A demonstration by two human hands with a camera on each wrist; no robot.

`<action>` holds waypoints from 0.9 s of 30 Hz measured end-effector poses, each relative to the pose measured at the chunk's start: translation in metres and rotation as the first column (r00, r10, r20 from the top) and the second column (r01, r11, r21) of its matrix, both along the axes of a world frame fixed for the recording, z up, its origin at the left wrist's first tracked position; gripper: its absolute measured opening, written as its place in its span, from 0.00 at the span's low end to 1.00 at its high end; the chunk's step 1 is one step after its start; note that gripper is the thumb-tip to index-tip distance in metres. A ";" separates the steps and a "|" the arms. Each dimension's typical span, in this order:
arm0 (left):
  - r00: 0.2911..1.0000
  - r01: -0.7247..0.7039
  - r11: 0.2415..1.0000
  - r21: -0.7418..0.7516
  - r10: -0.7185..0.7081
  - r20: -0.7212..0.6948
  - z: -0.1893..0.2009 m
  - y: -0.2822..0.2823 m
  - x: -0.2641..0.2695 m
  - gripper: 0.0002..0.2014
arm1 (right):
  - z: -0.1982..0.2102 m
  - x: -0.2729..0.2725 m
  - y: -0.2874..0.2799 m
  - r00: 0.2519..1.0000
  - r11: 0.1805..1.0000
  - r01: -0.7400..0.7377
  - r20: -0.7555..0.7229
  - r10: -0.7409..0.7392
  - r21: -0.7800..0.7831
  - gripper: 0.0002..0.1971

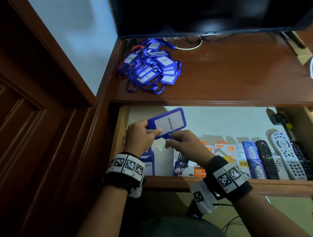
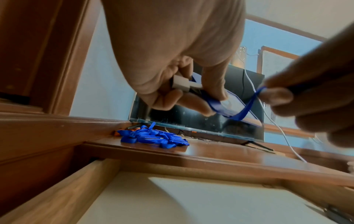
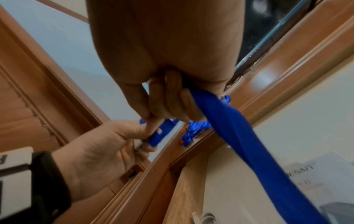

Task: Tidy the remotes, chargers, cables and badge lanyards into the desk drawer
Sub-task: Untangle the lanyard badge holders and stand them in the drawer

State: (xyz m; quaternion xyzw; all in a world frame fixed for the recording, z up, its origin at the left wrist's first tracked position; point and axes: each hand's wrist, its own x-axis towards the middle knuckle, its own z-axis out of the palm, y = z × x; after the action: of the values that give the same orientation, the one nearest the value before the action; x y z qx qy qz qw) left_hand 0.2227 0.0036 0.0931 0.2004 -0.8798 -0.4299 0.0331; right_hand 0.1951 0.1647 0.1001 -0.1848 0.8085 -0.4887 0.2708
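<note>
Above the open drawer (image 1: 228,187) my left hand (image 1: 143,132) pinches the clip end of a blue badge holder (image 1: 168,122) marked PELAWAT. My right hand (image 1: 182,142) grips its blue lanyard strap (image 3: 239,136), which hangs down from the fist. In the left wrist view the strap (image 2: 247,106) runs from the badge holder (image 2: 226,104) to my right fingers (image 2: 277,94). A pile of blue badge lanyards (image 1: 149,66) lies on the desk top at the back left. Another badge (image 1: 148,164) lies in the drawer under my left wrist.
In the drawer, charger boxes (image 1: 224,151) stand beside small blue boxes (image 1: 252,158) and several remotes (image 1: 284,155) at the right. A TV (image 1: 209,8) stands at the back of the desk (image 1: 231,69) with cables (image 1: 193,42) under it. A wooden door (image 1: 24,107) is at the left.
</note>
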 end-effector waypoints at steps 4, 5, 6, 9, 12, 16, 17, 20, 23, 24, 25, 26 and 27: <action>0.989 0.121 0.992 -0.047 -0.116 0.091 -0.003 0.002 0.000 0.08 | 0.008 -0.008 0.004 0.997 0.997 -0.064 -0.047 0.066 0.051 0.11; 0.984 0.145 0.988 -0.050 -0.139 0.110 -0.003 0.003 -0.001 0.08 | 0.009 -0.012 0.005 0.995 0.996 -0.066 -0.066 0.070 0.060 0.12; 0.978 0.172 0.983 -0.064 -0.162 0.132 -0.003 0.005 -0.001 0.08 | 0.010 -0.015 0.005 0.993 0.995 -0.062 -0.096 0.069 0.073 0.13; 0.952 0.270 0.958 -0.095 -0.252 0.172 0.000 0.010 0.000 0.07 | 0.011 -0.024 0.006 0.976 0.989 -0.048 -0.203 0.076 0.138 0.14; 0.904 0.381 0.923 -0.062 -0.358 0.234 0.007 0.012 0.002 0.05 | 0.014 -0.034 0.009 0.952 0.978 -0.039 -0.289 0.098 0.206 0.15; 0.836 0.469 0.882 0.046 -0.460 0.300 0.021 0.011 0.002 0.09 | 0.011 -0.045 0.018 0.955 0.984 -0.035 -0.285 0.084 0.174 0.14; 0.829 0.473 0.878 0.073 -0.472 0.299 0.023 0.009 0.002 0.09 | 0.009 -0.045 0.021 0.964 0.989 -0.046 -0.254 0.080 0.137 0.14; 0.829 0.452 0.864 0.222 -0.499 0.253 0.030 0.001 0.002 0.08 | 0.009 -0.044 0.028 0.992 0.998 -0.056 -0.111 0.054 -0.016 0.13; 0.838 0.426 0.797 0.429 -0.526 0.146 0.036 -0.006 0.005 0.11 | 0.010 -0.038 0.030 0.999 0.986 -0.018 0.038 0.025 -0.163 0.13; 0.849 0.417 0.780 0.467 -0.517 0.105 0.037 -0.007 0.006 0.12 | 0.010 -0.036 0.030 0.997 0.976 -0.009 0.079 0.026 -0.216 0.13; 0.867 0.404 0.769 0.496 -0.494 0.060 0.037 -0.008 0.007 0.13 | 0.009 -0.033 0.029 0.993 0.965 0.006 0.111 0.024 -0.261 0.13; 0.890 0.385 0.763 0.519 -0.457 0.012 0.035 -0.008 0.007 0.14 | 0.007 -0.031 0.028 0.991 0.957 0.033 0.134 0.006 -0.287 0.12; 0.914 0.355 0.758 0.548 -0.403 -0.035 0.033 -0.008 0.007 0.15 | 0.003 -0.029 0.027 0.988 0.952 0.071 0.154 -0.026 -0.297 0.11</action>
State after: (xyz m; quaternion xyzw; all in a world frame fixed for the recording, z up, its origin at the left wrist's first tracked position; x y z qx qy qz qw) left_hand 0.2299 -0.0041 0.1260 0.0371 -0.7441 -0.6500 -0.1500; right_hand 0.1660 0.1912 0.1032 -0.1671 0.7061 -0.6255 0.2867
